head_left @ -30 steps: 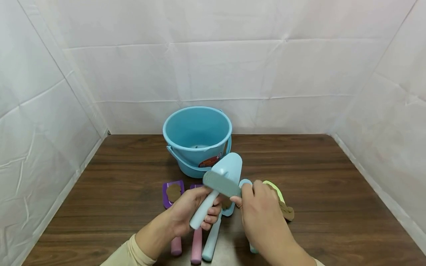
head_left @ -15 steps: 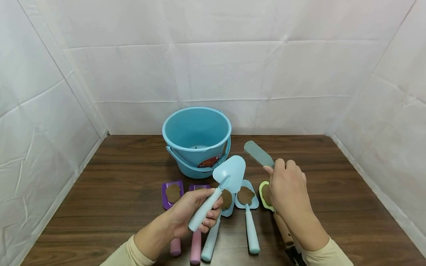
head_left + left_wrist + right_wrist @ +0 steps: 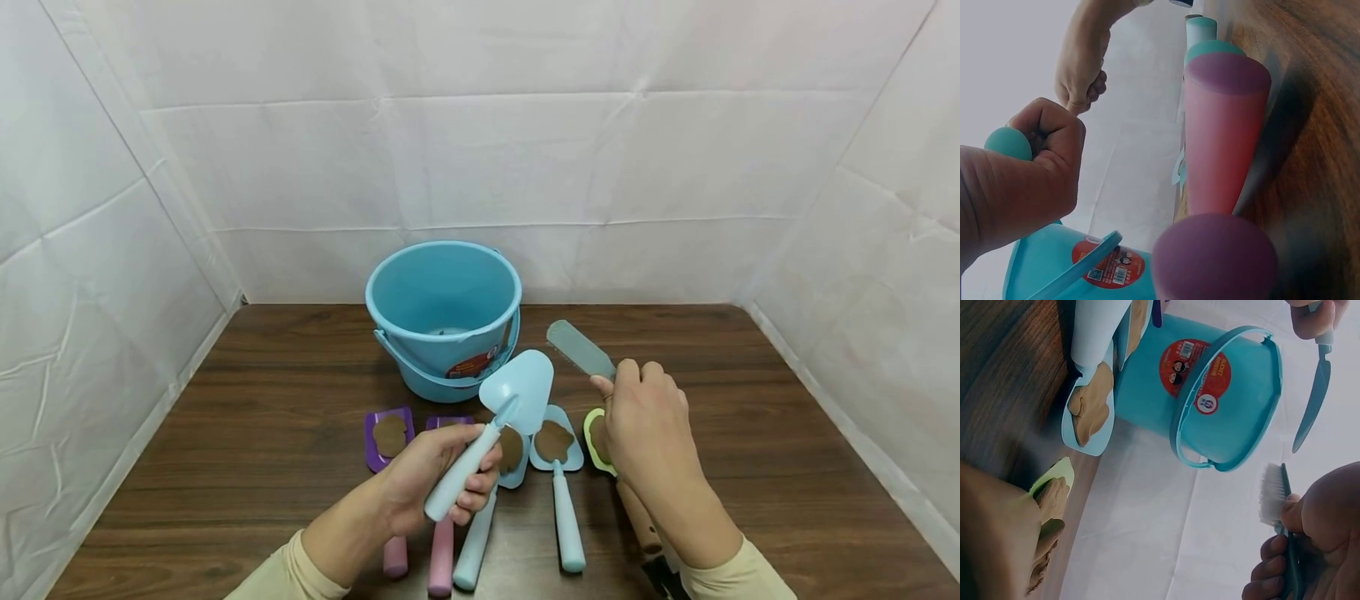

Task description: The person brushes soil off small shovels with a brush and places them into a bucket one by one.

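My left hand (image 3: 442, 479) grips the pale handle of a light blue toy trowel (image 3: 521, 387), its blade tilted up in front of the bucket. In my right hand (image 3: 648, 417) is a small grey-green brush (image 3: 581, 348); the right wrist view shows its white bristles (image 3: 1271, 494) facing the bucket side. Brush and trowel are apart. Under and beside the hands lies a row of toy spades: a purple one (image 3: 371, 442) with a pink handle, another mostly behind the left hand, blue ones (image 3: 577, 454) and a lime green one (image 3: 589, 423). Brown clay-like lumps (image 3: 553, 442) sit on their blades.
A light blue bucket (image 3: 442, 367) with a red label stands at the back middle, its handle hanging down in front. White sheeting (image 3: 480, 158) walls the dark wooden table (image 3: 262, 400) at the back and both sides. A wooden handle (image 3: 639, 517) lies below my right forearm.
My right hand has carried the brush from over the trowel to the right, uncovering the trowel's blade and the spades below. Between the last two head frames almost nothing moves.
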`<state>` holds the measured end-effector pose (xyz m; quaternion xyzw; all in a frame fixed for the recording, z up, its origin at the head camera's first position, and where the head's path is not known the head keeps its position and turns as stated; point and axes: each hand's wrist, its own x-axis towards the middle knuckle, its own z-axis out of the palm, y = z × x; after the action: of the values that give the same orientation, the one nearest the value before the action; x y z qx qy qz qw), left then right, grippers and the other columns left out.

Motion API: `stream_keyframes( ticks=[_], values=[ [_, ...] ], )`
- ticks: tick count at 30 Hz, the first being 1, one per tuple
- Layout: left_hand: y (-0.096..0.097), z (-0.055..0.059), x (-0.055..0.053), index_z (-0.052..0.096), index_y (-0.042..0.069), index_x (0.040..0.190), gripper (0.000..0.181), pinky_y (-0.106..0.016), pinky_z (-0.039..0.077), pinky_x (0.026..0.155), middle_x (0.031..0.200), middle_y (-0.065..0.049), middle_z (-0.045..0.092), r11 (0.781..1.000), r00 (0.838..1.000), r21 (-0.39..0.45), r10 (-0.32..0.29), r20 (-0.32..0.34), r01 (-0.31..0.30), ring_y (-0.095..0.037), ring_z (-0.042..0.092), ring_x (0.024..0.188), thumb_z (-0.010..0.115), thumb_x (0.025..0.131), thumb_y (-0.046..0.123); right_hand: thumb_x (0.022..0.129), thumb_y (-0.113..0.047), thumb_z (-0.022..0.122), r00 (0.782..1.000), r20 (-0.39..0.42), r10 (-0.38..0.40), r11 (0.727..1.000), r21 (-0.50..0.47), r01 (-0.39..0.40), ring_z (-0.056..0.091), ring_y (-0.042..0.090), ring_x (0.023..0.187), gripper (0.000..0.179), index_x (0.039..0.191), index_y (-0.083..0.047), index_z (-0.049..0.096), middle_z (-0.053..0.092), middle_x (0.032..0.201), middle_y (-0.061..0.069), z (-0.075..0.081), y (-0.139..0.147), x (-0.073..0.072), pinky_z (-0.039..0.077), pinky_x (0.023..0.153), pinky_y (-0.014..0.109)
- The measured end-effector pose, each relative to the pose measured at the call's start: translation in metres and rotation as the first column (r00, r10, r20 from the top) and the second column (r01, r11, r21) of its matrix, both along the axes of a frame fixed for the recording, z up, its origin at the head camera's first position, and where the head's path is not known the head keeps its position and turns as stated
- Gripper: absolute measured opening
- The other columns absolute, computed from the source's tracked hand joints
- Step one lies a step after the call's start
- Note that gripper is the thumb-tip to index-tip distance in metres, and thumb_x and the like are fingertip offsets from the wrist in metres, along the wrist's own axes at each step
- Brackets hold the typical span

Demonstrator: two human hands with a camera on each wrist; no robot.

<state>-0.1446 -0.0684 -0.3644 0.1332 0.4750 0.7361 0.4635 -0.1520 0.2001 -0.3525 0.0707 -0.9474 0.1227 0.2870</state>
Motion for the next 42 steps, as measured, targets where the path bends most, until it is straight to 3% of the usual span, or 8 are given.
stream_keyframes(
  ticks=[10,13,16,24,29,32,36,42],
  values=[
    [-0.026,0.032,-0.008,0.046,0.009,0.089,0.040,-0.020,0.033,0.051,0.072,0.002,0.039,0.995,0.978,-0.096,0.013,-0.210,-0.034,-0.007,0.038,0.060,0.029,0.108,0.040,0.101,-0.020,0.061,0.998,0.060,0.014,1.000,0.022,-0.015,0.036,0.027,0.057,0.039,0.074,-0.004,0.039,0.035,0.069,0.011,0.000,-0.002,-0.001,0.031,0.055,0.037],
    [-0.035,0.050,-0.013,0.048,0.007,0.090,0.040,-0.020,0.034,0.051,0.073,0.001,0.042,0.982,0.945,-0.150,0.059,-0.321,-0.112,-0.007,0.040,0.061,0.031,0.108,0.039,0.100,-0.021,0.062,0.997,0.071,0.006,1.000,0.025,-0.008,0.038,0.027,0.058,0.038,0.075,-0.003,0.040,0.036,0.069,0.012,0.000,-0.003,-0.001,0.033,0.055,0.038],
    [-0.042,0.068,-0.021,0.049,0.005,0.092,0.041,-0.022,0.034,0.053,0.075,-0.001,0.044,0.938,0.880,-0.254,0.096,-0.466,-0.237,-0.010,0.040,0.063,0.033,0.108,0.039,0.100,-0.021,0.061,0.997,0.075,-0.001,1.000,0.031,-0.001,0.039,0.028,0.058,0.037,0.075,-0.002,0.042,0.037,0.069,0.012,-0.001,-0.004,0.000,0.035,0.055,0.039],
    [-0.055,0.096,-0.049,0.055,0.004,0.091,0.043,-0.030,0.037,0.063,0.078,-0.007,0.048,0.759,0.660,-0.401,0.050,-0.750,-0.513,-0.020,0.042,0.069,0.035,0.110,0.037,0.103,-0.018,0.058,0.995,0.096,0.012,0.999,0.035,-0.015,0.040,0.028,0.059,0.033,0.079,0.001,0.046,0.039,0.070,0.013,-0.002,-0.007,0.001,0.038,0.056,0.041],
    [-0.056,0.108,-0.071,0.057,0.008,0.094,0.047,-0.039,0.040,0.071,0.084,-0.008,0.052,0.546,0.510,-0.512,-0.170,-0.843,-0.663,-0.024,0.049,0.078,0.033,0.109,0.046,0.102,-0.016,0.059,0.995,0.098,0.017,0.999,0.029,-0.020,0.037,0.026,0.057,0.030,0.079,0.000,0.046,0.036,0.069,0.011,-0.003,-0.009,0.000,0.036,0.055,0.039],
    [-0.055,0.110,-0.088,0.064,0.010,0.120,0.053,-0.050,0.047,0.089,0.113,-0.012,0.064,0.418,0.467,-0.561,-0.312,-0.827,-0.715,-0.032,0.060,0.106,0.031,0.108,0.049,0.102,-0.016,0.059,0.994,0.104,0.020,1.000,0.020,-0.022,0.036,0.026,0.057,0.029,0.081,0.000,0.047,0.035,0.068,0.010,-0.004,-0.010,-0.001,0.036,0.055,0.038],
    [-0.053,0.102,-0.108,0.053,0.012,0.146,0.055,-0.060,0.044,0.103,0.144,-0.013,0.057,0.299,0.423,-0.578,-0.449,-0.787,-0.759,-0.039,0.052,0.134,0.034,0.108,0.047,0.101,-0.020,0.061,0.993,0.114,0.027,0.999,0.018,-0.029,0.037,0.025,0.057,0.030,0.082,-0.001,0.048,0.036,0.068,0.009,-0.006,-0.010,-0.001,0.037,0.055,0.039],
    [-0.044,0.092,-0.127,0.067,0.014,0.105,0.036,-0.050,0.054,0.075,0.091,-0.005,0.068,0.167,0.316,-0.524,-0.635,-0.705,-0.835,-0.027,0.065,0.093,0.044,0.107,0.041,0.102,-0.021,0.060,0.990,0.134,0.031,0.999,0.024,-0.034,0.036,0.024,0.058,0.030,0.082,-0.002,0.050,0.036,0.068,0.008,-0.007,-0.011,-0.002,0.038,0.056,0.040]
  ],
)
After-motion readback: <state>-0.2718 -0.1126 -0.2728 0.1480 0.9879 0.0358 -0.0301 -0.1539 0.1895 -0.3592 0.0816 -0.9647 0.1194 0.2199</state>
